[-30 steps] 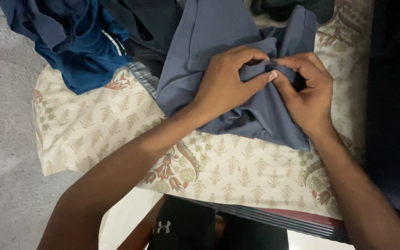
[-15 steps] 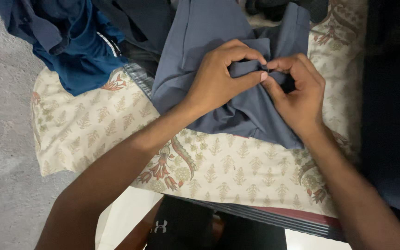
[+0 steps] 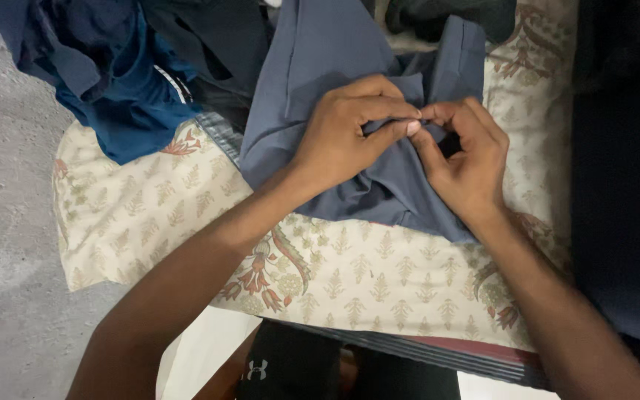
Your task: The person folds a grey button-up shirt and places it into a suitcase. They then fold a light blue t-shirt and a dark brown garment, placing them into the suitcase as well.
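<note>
A grey-blue garment [image 3: 335,52] lies spread on a cream patterned cloth [image 3: 364,274]. My left hand [image 3: 342,137] pinches a fold of that garment between thumb and fingers near its middle. My right hand [image 3: 464,167] grips the same bunched fold from the right, its fingertips meeting those of the left hand. The fabric between the two hands is crumpled and partly hidden by the fingers.
A heap of dark blue clothes [image 3: 112,81] lies at the top left, partly over the cloth's corner. A dark garment [image 3: 438,15] sits at the top edge. Dark fabric [image 3: 624,170] covers the right side. Grey floor [image 3: 1,222] is on the left.
Both hands have shifted slightly up and left with the pinched fold. The fingertips have drawn closer together on the fabric.
</note>
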